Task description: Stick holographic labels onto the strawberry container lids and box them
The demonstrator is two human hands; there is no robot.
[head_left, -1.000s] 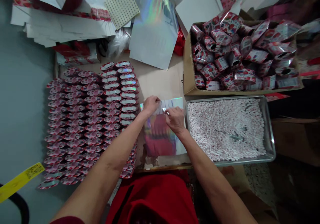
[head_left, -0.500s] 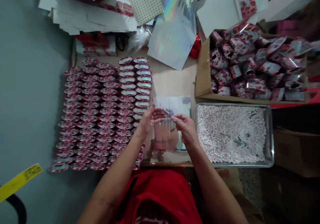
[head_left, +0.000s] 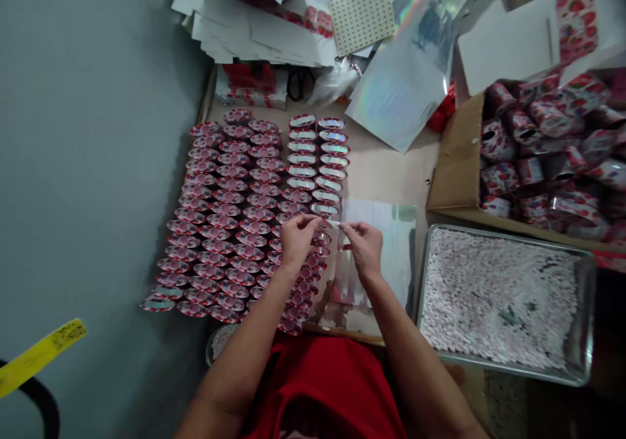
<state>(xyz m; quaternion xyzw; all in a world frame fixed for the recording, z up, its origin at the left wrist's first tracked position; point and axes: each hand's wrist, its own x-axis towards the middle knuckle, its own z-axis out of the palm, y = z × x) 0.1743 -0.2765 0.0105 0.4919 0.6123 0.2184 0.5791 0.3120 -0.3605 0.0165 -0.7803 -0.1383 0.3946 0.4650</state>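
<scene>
My left hand is closed in a pinch at the right edge of the upright packets. Facing it, my right hand pinches too. Between the two sets of fingertips stretches a small, thin pale strip; its exact kind is too small to make out. Under the hands lies a flat shiny sheet. Tight rows of red and pink patterned packets stand to the left, seen from their oval ends. Several in the right-hand columns show pale, whitish ends.
A metal tray of small whitish pieces stands at the right. Behind it is a cardboard box full of patterned wrappers. Silvery sheets, a dotted sticker sheet and stacked white card lie at the back.
My view has swung left, so the table things appear further right. My hands have shifted left to the packets' edge, and both now pinch the strip.
</scene>
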